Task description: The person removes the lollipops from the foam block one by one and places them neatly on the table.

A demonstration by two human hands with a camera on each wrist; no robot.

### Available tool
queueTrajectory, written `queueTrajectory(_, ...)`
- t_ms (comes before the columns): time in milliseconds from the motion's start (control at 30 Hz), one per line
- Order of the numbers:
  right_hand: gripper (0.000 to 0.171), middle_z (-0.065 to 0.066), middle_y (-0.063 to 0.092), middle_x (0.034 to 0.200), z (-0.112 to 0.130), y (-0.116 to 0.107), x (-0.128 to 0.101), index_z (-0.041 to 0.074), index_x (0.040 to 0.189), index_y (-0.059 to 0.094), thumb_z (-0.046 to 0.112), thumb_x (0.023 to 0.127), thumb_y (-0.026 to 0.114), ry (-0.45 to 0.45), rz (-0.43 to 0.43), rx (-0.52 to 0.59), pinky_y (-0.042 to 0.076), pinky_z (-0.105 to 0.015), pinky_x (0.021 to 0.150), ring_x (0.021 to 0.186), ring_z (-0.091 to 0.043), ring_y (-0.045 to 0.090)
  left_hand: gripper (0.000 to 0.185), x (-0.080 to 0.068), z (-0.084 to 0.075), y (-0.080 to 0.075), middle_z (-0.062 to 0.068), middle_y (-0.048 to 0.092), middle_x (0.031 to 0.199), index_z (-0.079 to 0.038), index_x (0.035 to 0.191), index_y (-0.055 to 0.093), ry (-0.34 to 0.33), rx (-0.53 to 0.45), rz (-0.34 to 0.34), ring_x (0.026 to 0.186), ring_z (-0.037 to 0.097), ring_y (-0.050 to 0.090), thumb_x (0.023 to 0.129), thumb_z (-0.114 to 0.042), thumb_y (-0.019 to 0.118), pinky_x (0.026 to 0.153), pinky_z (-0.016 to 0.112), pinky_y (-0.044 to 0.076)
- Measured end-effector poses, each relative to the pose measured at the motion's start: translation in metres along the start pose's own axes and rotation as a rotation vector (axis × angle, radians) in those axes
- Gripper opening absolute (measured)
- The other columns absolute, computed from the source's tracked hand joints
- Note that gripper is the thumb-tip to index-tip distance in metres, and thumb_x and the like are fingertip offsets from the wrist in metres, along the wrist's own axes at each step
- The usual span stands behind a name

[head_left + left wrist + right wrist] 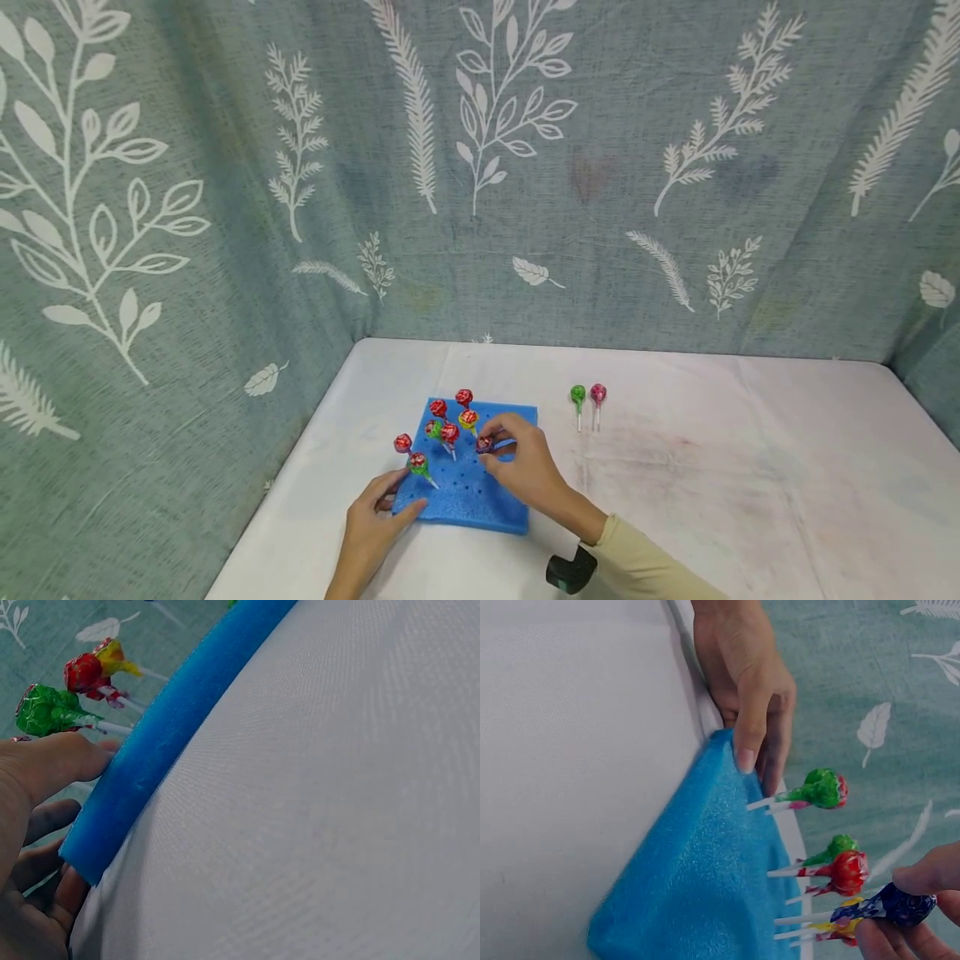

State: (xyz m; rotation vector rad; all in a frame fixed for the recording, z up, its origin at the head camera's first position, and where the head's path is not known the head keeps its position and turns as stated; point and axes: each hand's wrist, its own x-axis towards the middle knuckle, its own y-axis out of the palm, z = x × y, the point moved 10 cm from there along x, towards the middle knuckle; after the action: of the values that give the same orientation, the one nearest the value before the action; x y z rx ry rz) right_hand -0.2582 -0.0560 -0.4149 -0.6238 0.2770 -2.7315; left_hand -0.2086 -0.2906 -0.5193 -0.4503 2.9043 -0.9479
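Note:
My right hand [528,467] pinches a lollipop [907,906] in a dark blue-purple wrapper by its head, between thumb and fingers. Its white stick points at the blue foam board [491,504]; whether the tip sits in a hole I cannot tell. The left hand [367,529] grips the near left corner of the board, with the thumb [75,756] on the top face and the other fingers at the side edge. Several lollipops with red, green and yellow wrappers stand in the board's left and far part, among them a green-and-red lollipop [418,463] near the left hand.
On the white table [712,467], right of the board, lie a green lollipop [577,393] and a pink lollipop [597,393] side by side. Small holes dot the board's top. A patterned grey-green curtain [480,250] hangs behind and left. A black device [572,572] sits under the right wrist.

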Motion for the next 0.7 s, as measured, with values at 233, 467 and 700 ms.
queueTrajectory(233,0.02,-0.021,0.06,0.094,0.034,-0.019,-0.004,-0.006,0.095,0.059,-0.013,0.079,0.067,-0.014,-0.012,-0.02,0.055,-0.041,0.073,0.087,-0.035,0.062,0.061,0.0,-0.001,0.001,0.001,0.057,0.125,-0.019,0.125,0.062,0.006,-0.002,0.003,0.101,0.014,0.054,0.072,-0.041,0.08,0.084,0.029,0.047)
queueTrajectory(467,0.021,-0.022,0.059,0.094,0.036,-0.033,-0.005,-0.008,0.095,0.059,-0.014,0.077,0.068,-0.019,-0.055,-0.032,0.055,-0.044,0.072,0.085,-0.037,0.062,0.061,0.0,-0.002,0.001,0.001,0.056,0.127,-0.018,0.126,0.061,-0.01,0.006,0.011,0.101,0.015,0.054,0.073,-0.04,0.08,0.085,0.03,0.046)
queueTrajectory(700,0.021,-0.02,0.06,0.094,0.033,-0.044,-0.007,-0.006,0.096,0.06,-0.013,0.078,0.069,0.007,-0.079,-0.055,0.055,-0.041,0.072,0.086,-0.035,0.062,0.06,-0.002,-0.004,0.0,0.002,0.056,0.127,-0.018,0.126,0.061,-0.002,-0.009,0.009,0.101,0.015,0.055,0.073,-0.038,0.081,0.085,0.028,0.046)
